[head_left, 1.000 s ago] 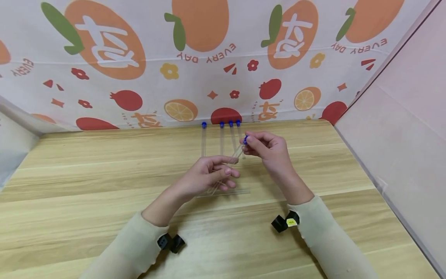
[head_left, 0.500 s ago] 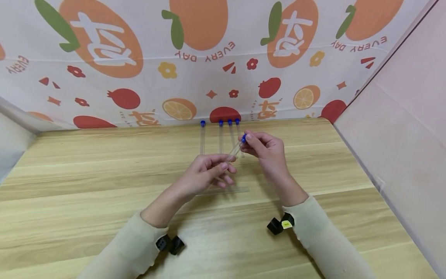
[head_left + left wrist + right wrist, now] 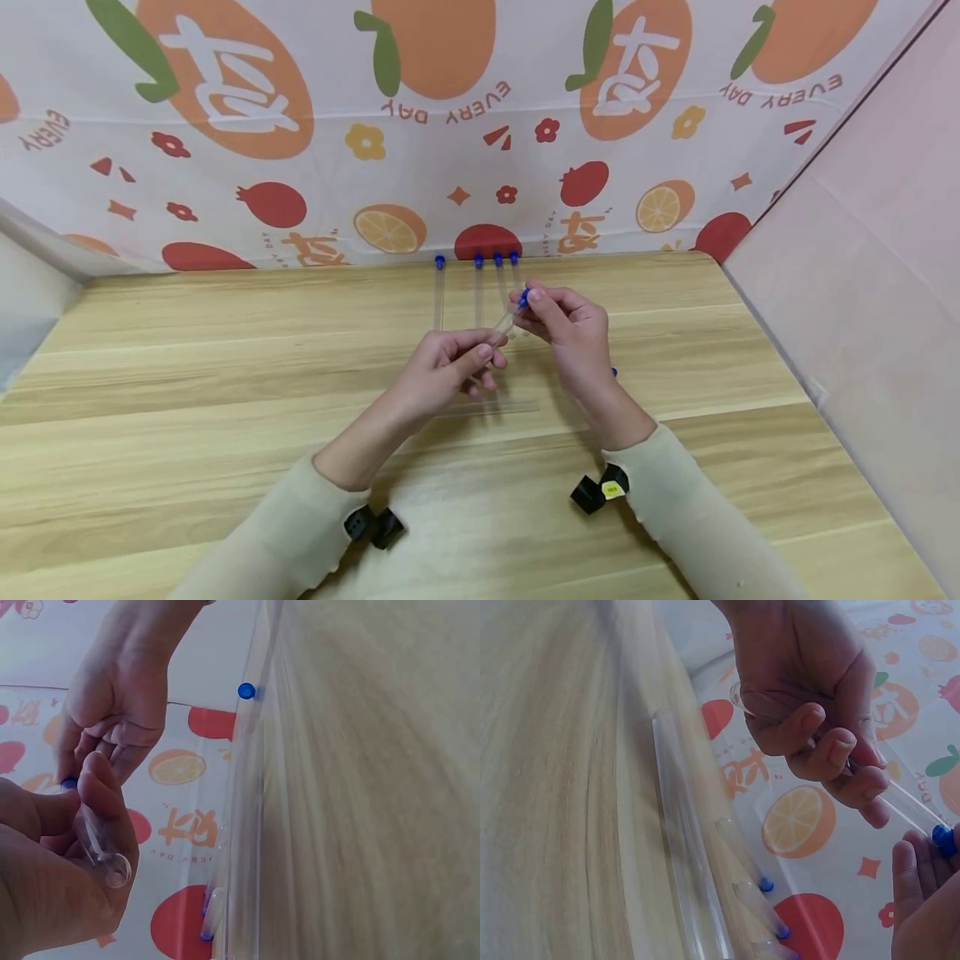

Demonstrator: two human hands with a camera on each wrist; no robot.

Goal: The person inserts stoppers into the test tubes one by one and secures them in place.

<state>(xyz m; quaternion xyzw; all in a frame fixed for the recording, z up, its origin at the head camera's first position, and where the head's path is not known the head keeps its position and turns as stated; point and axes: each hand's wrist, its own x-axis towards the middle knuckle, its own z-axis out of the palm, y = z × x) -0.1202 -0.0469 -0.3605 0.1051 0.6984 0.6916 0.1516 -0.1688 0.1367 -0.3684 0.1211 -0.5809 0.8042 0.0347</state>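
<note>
My left hand (image 3: 446, 367) grips a clear test tube (image 3: 504, 326) between thumb and fingers. The tube slants up to the right, and its rounded end sticks out behind the palm in the right wrist view. At its upper end my right hand (image 3: 573, 329) pinches a blue stopper (image 3: 525, 297) between thumb and fingers. The stopper (image 3: 943, 840) sits at the tube's mouth; how deep it goes in cannot be seen. Below the left hand, another clear tube (image 3: 517, 407) lies crosswise on the table, partly hidden by that hand.
Several blue-stoppered tubes (image 3: 439, 296) lie in a row at the back of the wooden table (image 3: 225, 375), stoppers toward the fruit-printed cloth (image 3: 315, 133). A small blue piece (image 3: 614, 372) shows beside the right wrist, mostly hidden. A pale wall (image 3: 870, 275) stands at the right.
The left fingers have drawn in around the tube. My right hand has shifted slightly left, uncovering the small blue piece beside its wrist. The stopper stays at the tube's mouth.
</note>
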